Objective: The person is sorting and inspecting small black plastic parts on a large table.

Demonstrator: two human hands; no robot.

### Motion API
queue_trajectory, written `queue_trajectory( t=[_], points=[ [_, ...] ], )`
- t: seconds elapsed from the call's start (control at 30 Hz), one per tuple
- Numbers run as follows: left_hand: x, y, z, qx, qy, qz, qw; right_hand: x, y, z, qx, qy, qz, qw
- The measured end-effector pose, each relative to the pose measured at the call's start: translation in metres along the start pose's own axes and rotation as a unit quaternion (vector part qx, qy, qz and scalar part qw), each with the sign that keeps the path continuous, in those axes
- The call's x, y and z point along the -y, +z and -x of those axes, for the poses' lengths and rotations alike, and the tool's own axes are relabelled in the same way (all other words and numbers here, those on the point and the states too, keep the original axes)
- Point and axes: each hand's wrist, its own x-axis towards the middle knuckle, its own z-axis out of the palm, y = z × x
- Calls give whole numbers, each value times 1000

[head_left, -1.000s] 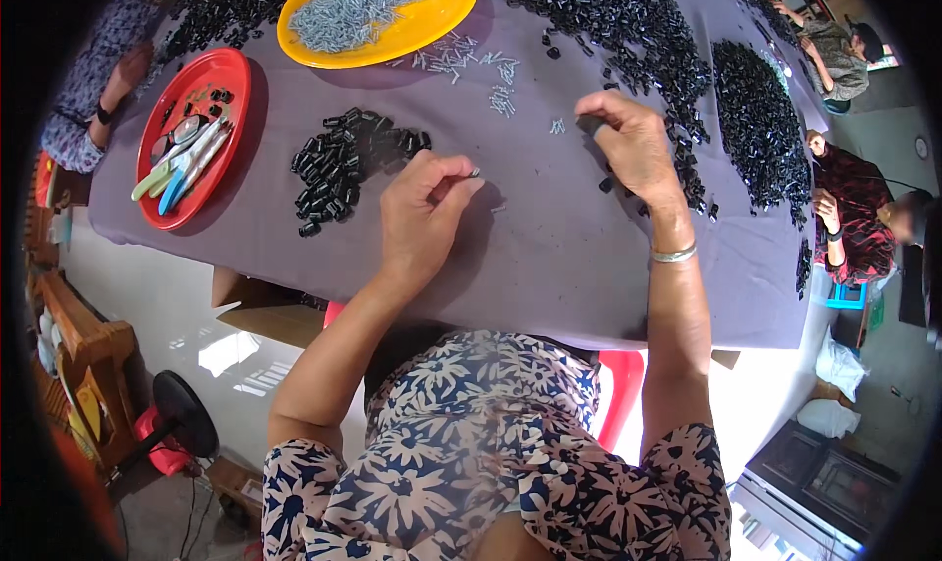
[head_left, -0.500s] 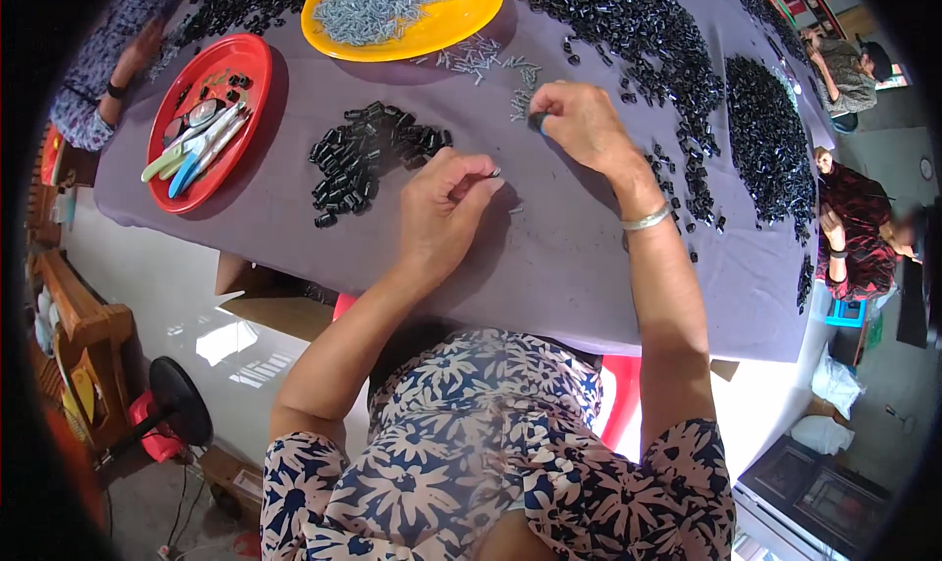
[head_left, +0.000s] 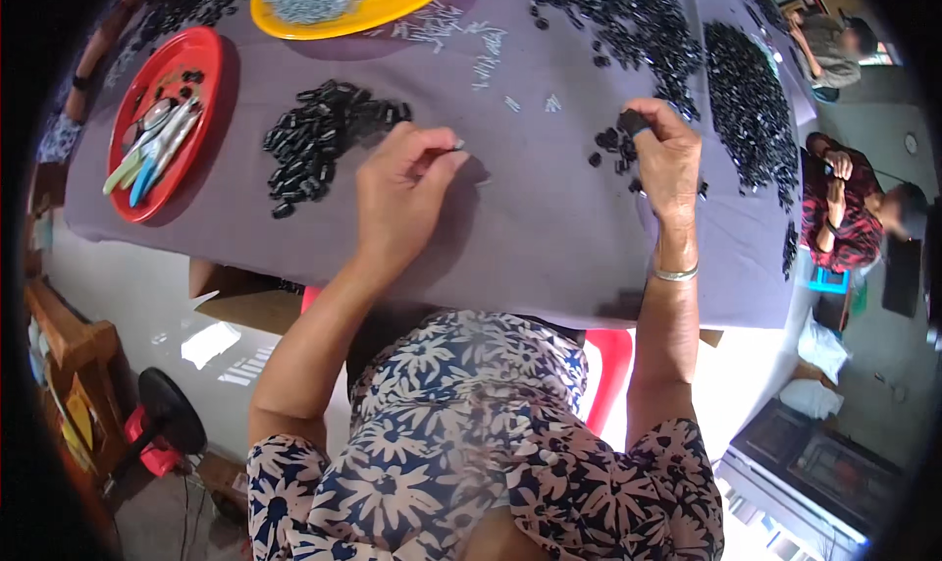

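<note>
Purple tablecloth: right hand pinches black piece, apparently.

A small pin sits at the tips of the left hand's fingers; a heap of small pieces lies just left of them on the table. A small piece sits between the right hand's fingers, loose pieces just left, a big pile to their right. Two dishes lie beyond the fingers.
</note>
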Motion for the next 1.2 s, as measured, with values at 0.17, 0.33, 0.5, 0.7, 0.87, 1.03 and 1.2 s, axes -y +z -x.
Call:
queue_trajectory(
  t=[0.17, 0.33, 0.5, 0.7, 0.87, 1.03, 1.2],
  points=[
    [-6, 3, -2, 11, -18, 9, 1000, -6, -42, 7, 82, -1, 29, 996],
    [-1, 4, 0, 9, -23, 28, 999, 6, -29, 21, 137, -96, 106, 980],
    [-2, 4, 1, 10, -17, 26, 999, 15, -13, 25, 127, -238, 225, 936],
    [-3, 3, 0, 9, -4, 3, 1000, 11, -1, 29, 104, -158, 207, 960],
    [-2, 3, 0, 9, 8, 15, 1000, 32, 7, 34, 103, -112, 168, 974],
    [-3, 5, -2, 15, 17, -1, 1000, 63, 37, 26, 150, -136, 30, 979],
    [-4, 4, 0, 13, 13, -14, 1000, 83, 62, 21, 176, -257, 29, 950]
  ],
)
